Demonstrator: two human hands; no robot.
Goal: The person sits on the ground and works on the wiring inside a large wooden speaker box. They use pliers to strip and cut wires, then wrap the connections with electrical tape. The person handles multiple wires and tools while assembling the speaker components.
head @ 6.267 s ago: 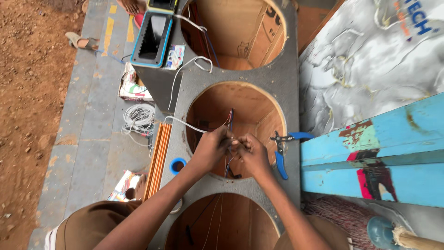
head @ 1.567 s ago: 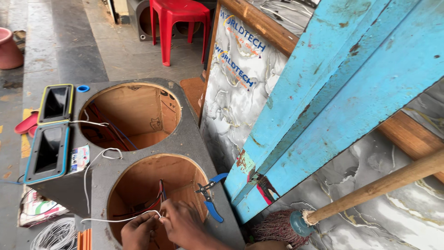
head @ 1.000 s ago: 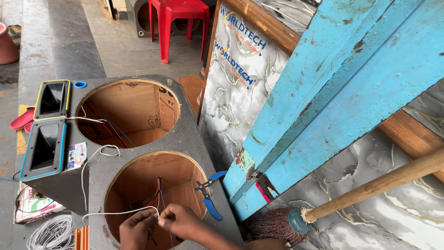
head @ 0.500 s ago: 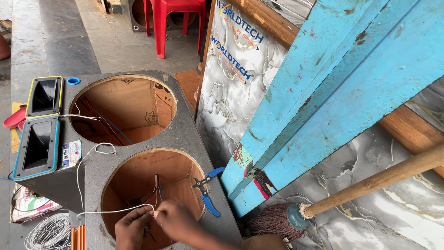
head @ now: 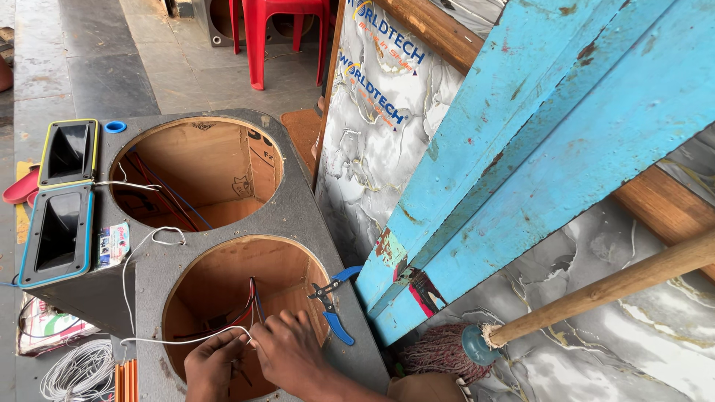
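An open-air speaker-building workshop is showing here: a grey speaker cabinet [head: 298,223] is lying on paving, blue-handled pliers [head: 334,298] resting on it, wire coil [head: 74,370] beside it, red plastic chair [head: 279,33] standing behind it.

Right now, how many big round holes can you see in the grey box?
2. One round hole is farther up the grey box; the other round hole is nearer, with both hands at it. More may lie below the picture's edge.
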